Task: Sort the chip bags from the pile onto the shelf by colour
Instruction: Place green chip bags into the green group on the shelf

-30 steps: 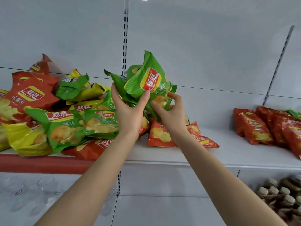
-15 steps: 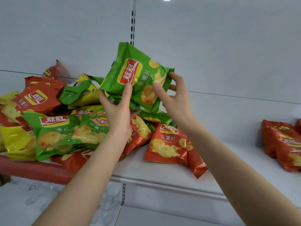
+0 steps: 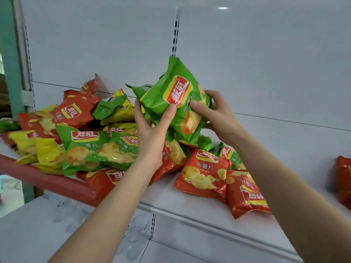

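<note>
White shelf (image 3: 191,207), white back panel. I see green bags (image 3: 167,99) held above pile (image 3: 91,147), centre view. From 9 o'clock left hand (image 3: 152,133) pinches them, thumb on front; right hand (image 3: 216,114) curls round 3 o'clock edge. I judge slick stacked bags may slide apart, drop. At 5 o'clock loose red bags (image 3: 205,175) clutter shelf; lone red bag (image 3: 344,181) far 3 o'clock.

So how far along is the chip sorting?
Early, I'd say. Done: a red bag lies apart at the right edge of the shelf, seemingly sorted. In hand: the left hand and right hand hold green bags above the pile. Left: that pile, where red, green and yellow bags lie mixed.
</note>
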A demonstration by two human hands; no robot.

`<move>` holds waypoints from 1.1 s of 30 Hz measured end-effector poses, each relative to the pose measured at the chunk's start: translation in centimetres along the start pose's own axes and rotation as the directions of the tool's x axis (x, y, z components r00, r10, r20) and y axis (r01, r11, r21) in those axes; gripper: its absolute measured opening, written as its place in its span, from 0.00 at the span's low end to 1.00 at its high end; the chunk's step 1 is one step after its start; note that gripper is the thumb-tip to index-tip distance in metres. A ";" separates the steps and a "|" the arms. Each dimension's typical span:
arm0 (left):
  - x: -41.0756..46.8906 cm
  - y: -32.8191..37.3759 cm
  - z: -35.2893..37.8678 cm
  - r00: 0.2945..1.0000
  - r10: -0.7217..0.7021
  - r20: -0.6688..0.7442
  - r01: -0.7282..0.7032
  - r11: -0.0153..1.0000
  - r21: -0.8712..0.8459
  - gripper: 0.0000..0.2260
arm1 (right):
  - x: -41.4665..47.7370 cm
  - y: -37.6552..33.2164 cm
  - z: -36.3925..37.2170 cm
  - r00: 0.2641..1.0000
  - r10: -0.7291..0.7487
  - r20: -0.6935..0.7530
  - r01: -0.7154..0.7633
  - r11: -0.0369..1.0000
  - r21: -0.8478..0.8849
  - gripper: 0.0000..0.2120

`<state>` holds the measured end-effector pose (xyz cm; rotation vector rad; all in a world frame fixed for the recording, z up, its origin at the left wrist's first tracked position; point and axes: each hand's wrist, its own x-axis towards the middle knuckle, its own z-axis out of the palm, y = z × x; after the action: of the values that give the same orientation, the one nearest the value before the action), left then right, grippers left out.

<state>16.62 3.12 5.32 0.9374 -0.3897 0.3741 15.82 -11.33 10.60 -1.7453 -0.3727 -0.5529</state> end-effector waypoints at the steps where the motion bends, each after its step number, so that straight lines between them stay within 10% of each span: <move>1: -0.1 0.0 0.0 1.000 0.007 0.014 -0.007 1.000 0.007 0.45 | -0.4 0.1 -0.1 1.000 0.002 -0.011 -0.002 1.000 0.001 0.18; 14: -4.0 0.0 4.7 0.949 -0.076 0.306 0.112 0.988 -0.103 0.45 | -8.8 -2.4 -4.7 0.946 0.152 -0.286 -0.192 0.974 -0.120 0.19; 19: -8.5 -0.7 9.0 0.845 -0.168 0.507 0.262 0.958 -0.120 0.43 | -15.2 -5.9 -9.9 0.904 0.092 -0.418 -0.240 0.918 -0.316 0.19; 27: -19.3 -2.8 18.5 0.629 -0.195 0.752 0.427 0.895 -0.126 0.41 | -26.7 -10.3 -19.4 0.860 0.308 -0.406 -0.404 0.898 -0.174 0.22; 33: -29.0 -4.4 29.1 0.561 -0.193 0.805 0.522 0.838 -0.162 0.43 | -34.0 -13.1 -28.9 0.674 0.177 -0.717 -0.385 0.913 -0.137 0.31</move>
<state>-11.08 -27.48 3.94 0.7124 -0.9969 -0.5351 -24.29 -34.78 7.86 -1.6675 0.5404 -1.0154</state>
